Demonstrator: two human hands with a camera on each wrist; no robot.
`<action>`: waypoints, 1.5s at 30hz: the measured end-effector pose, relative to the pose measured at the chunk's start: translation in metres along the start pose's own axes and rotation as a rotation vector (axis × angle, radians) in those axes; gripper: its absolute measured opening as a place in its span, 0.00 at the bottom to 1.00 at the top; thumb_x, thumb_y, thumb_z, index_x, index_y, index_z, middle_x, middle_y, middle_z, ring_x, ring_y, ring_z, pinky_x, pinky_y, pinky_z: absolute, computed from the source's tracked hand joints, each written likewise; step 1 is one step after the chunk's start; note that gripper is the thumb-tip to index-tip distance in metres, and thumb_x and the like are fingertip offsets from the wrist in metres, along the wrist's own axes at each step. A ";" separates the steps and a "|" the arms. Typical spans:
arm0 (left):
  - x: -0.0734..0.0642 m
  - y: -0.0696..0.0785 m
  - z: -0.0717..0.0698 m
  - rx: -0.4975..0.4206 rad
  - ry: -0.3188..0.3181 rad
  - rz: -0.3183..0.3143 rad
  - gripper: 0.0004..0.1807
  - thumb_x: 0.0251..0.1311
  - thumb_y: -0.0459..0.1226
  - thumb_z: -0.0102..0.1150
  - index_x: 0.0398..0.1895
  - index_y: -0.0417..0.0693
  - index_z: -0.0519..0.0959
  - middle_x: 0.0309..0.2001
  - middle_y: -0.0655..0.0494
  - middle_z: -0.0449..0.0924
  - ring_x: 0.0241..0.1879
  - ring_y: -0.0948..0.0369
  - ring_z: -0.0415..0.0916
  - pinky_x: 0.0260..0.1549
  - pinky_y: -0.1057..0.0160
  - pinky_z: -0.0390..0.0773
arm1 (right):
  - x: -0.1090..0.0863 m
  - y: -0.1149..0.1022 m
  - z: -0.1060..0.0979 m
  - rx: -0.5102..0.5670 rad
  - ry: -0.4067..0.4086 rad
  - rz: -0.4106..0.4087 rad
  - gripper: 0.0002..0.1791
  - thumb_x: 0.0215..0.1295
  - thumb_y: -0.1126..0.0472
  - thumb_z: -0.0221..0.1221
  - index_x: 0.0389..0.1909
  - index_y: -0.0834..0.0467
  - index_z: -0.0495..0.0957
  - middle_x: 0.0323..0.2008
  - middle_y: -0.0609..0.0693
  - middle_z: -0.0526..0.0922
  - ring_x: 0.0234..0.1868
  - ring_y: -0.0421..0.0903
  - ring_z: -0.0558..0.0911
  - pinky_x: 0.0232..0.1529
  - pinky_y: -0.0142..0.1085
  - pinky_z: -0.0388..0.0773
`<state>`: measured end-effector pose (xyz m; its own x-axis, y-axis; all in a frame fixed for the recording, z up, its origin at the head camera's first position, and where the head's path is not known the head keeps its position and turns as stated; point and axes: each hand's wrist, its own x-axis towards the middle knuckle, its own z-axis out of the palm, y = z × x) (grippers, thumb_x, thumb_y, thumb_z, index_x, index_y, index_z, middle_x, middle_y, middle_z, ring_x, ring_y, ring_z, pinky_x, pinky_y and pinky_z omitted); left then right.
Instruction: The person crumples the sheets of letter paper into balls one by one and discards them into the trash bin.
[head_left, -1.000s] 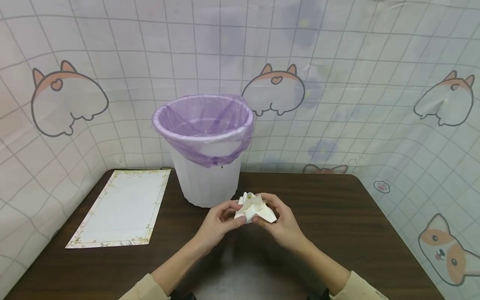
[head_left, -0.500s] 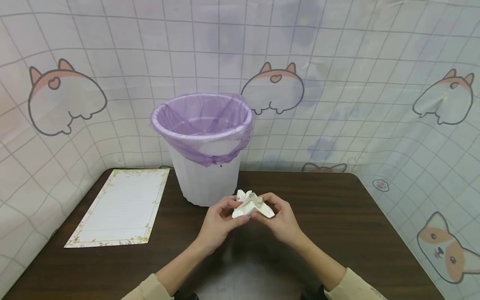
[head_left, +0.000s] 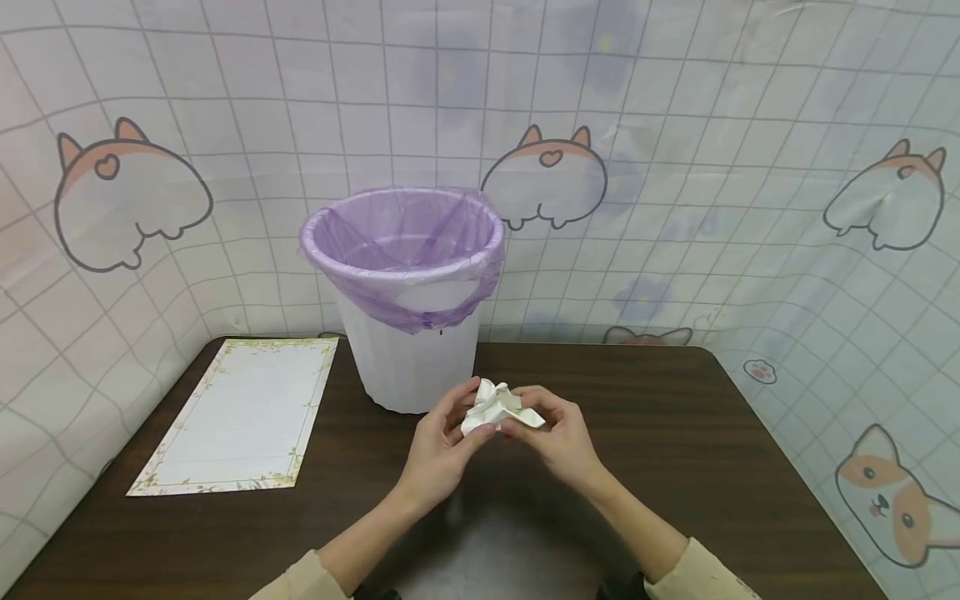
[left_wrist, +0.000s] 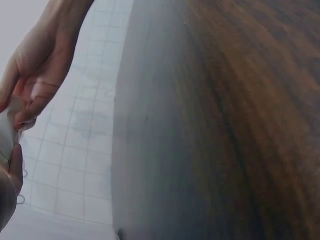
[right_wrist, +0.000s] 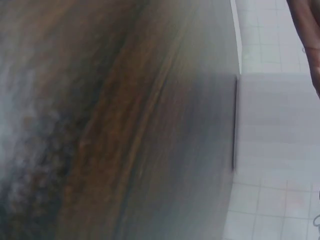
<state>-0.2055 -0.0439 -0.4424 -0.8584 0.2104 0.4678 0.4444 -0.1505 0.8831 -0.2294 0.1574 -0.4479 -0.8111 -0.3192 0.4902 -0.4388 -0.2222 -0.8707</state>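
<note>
A crumpled piece of white paper is held above the table between both hands, in front of the bin. My left hand grips its left side, thumb at the near edge and fingers behind. From the right, my right hand pinches the other side with thumb and fingers. In the left wrist view the crumpled paper shows at the left edge between the two hands. Only part of a hand shows at the edge of the right wrist view, and the paper is out of sight there.
A white trash bin with a purple liner bag stands on the dark wooden table, just behind the hands. A flat sheet of paper with a floral border lies at left. A patterned cloth hangs behind the table.
Both hands have shifted slightly left and up with the crumpled paper, which is folded a little differently. The fingers of my left hand have moved up along its far side.
</note>
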 end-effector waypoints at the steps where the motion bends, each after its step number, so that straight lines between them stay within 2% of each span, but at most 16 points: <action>1: 0.000 0.000 0.000 0.001 0.004 -0.006 0.36 0.63 0.22 0.65 0.74 0.34 0.64 0.60 0.35 0.75 0.57 0.49 0.76 0.51 0.64 0.81 | -0.001 0.000 0.000 0.013 -0.003 0.003 0.13 0.63 0.76 0.67 0.44 0.74 0.75 0.48 0.55 0.80 0.39 0.49 0.86 0.39 0.48 0.86; 3: 0.001 0.000 -0.001 0.005 0.011 -0.019 0.36 0.64 0.22 0.64 0.75 0.33 0.62 0.59 0.34 0.74 0.58 0.49 0.75 0.51 0.65 0.81 | -0.001 0.000 0.000 0.033 -0.008 0.006 0.15 0.64 0.77 0.65 0.49 0.76 0.72 0.50 0.56 0.78 0.40 0.52 0.87 0.40 0.53 0.85; 7: 0.003 0.000 -0.003 0.023 0.007 -0.065 0.37 0.65 0.24 0.65 0.75 0.31 0.61 0.59 0.35 0.73 0.58 0.48 0.75 0.51 0.65 0.81 | -0.003 -0.001 0.000 0.052 0.008 0.015 0.18 0.65 0.77 0.64 0.52 0.78 0.70 0.46 0.57 0.79 0.37 0.56 0.89 0.41 0.55 0.83; 11: 0.006 0.000 -0.007 0.002 0.003 -0.131 0.35 0.62 0.25 0.68 0.72 0.33 0.67 0.60 0.39 0.75 0.57 0.51 0.76 0.51 0.64 0.81 | -0.004 0.000 0.001 0.032 0.017 -0.001 0.18 0.62 0.78 0.66 0.49 0.78 0.72 0.44 0.55 0.81 0.36 0.50 0.88 0.41 0.51 0.85; 14: 0.008 0.002 -0.008 -0.015 0.002 -0.151 0.32 0.60 0.25 0.71 0.68 0.33 0.73 0.59 0.40 0.78 0.54 0.53 0.78 0.50 0.62 0.82 | -0.002 0.000 0.002 0.003 0.008 -0.018 0.16 0.60 0.78 0.68 0.46 0.76 0.74 0.43 0.55 0.82 0.36 0.47 0.87 0.41 0.48 0.86; 20: 0.009 0.004 -0.006 -0.003 -0.021 -0.157 0.22 0.64 0.26 0.67 0.60 0.31 0.76 0.53 0.40 0.82 0.51 0.54 0.80 0.48 0.63 0.83 | 0.000 0.001 0.002 -0.002 0.003 -0.025 0.08 0.60 0.78 0.68 0.33 0.68 0.77 0.34 0.58 0.80 0.31 0.49 0.87 0.35 0.48 0.87; 23: 0.009 0.002 -0.004 0.013 -0.002 -0.137 0.18 0.65 0.26 0.66 0.57 0.30 0.77 0.51 0.40 0.83 0.49 0.54 0.80 0.46 0.65 0.83 | 0.001 0.002 0.002 0.011 -0.005 -0.036 0.09 0.59 0.78 0.68 0.28 0.66 0.78 0.31 0.61 0.77 0.29 0.49 0.86 0.32 0.48 0.87; 27: 0.009 0.001 -0.001 0.022 0.040 -0.099 0.15 0.64 0.24 0.65 0.53 0.28 0.77 0.48 0.38 0.83 0.46 0.56 0.80 0.43 0.68 0.82 | 0.002 0.003 0.003 0.034 0.000 -0.031 0.09 0.59 0.77 0.69 0.28 0.66 0.78 0.31 0.58 0.78 0.29 0.47 0.86 0.32 0.46 0.87; 30: 0.010 0.001 0.002 0.020 0.082 -0.072 0.13 0.63 0.22 0.64 0.50 0.26 0.76 0.47 0.37 0.82 0.45 0.59 0.80 0.42 0.69 0.82 | 0.002 0.005 0.006 0.063 0.023 -0.019 0.09 0.59 0.79 0.68 0.33 0.70 0.76 0.34 0.56 0.80 0.30 0.46 0.86 0.33 0.44 0.87; 32: 0.011 0.000 0.004 0.021 0.112 -0.041 0.13 0.63 0.21 0.64 0.49 0.25 0.76 0.47 0.36 0.82 0.45 0.60 0.80 0.42 0.69 0.82 | 0.003 0.006 0.008 0.085 0.047 -0.006 0.12 0.60 0.80 0.66 0.39 0.75 0.73 0.39 0.54 0.81 0.34 0.45 0.86 0.36 0.45 0.87; 37: 0.012 -0.002 0.006 0.037 0.133 0.023 0.13 0.65 0.24 0.64 0.50 0.27 0.75 0.49 0.35 0.82 0.47 0.58 0.80 0.44 0.70 0.81 | 0.004 0.006 0.010 0.069 0.099 0.061 0.21 0.63 0.80 0.63 0.56 0.80 0.70 0.48 0.53 0.82 0.46 0.45 0.85 0.45 0.50 0.84; 40: 0.012 -0.001 0.004 0.096 0.113 0.005 0.15 0.66 0.27 0.66 0.53 0.31 0.76 0.51 0.40 0.83 0.48 0.57 0.79 0.43 0.69 0.80 | 0.004 0.004 0.008 0.036 0.112 0.112 0.21 0.65 0.77 0.64 0.58 0.79 0.73 0.48 0.53 0.84 0.46 0.45 0.86 0.48 0.54 0.83; 43: 0.013 0.000 0.000 0.215 0.078 -0.055 0.22 0.64 0.32 0.70 0.59 0.38 0.77 0.51 0.47 0.84 0.46 0.58 0.79 0.42 0.65 0.81 | 0.004 0.002 0.004 0.033 0.101 0.155 0.22 0.65 0.76 0.64 0.59 0.78 0.74 0.49 0.53 0.85 0.46 0.46 0.86 0.49 0.56 0.81; 45: 0.013 0.002 -0.004 0.306 0.042 -0.095 0.27 0.62 0.35 0.72 0.64 0.42 0.76 0.49 0.52 0.85 0.43 0.58 0.80 0.41 0.61 0.81 | 0.004 0.001 0.002 0.027 0.089 0.178 0.23 0.65 0.76 0.64 0.60 0.76 0.74 0.49 0.54 0.85 0.46 0.46 0.86 0.49 0.54 0.82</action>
<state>-0.2167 -0.0451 -0.4346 -0.9069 0.1683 0.3864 0.4125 0.1667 0.8956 -0.2319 0.1544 -0.4467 -0.9065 -0.2732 0.3219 -0.2756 -0.1947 -0.9413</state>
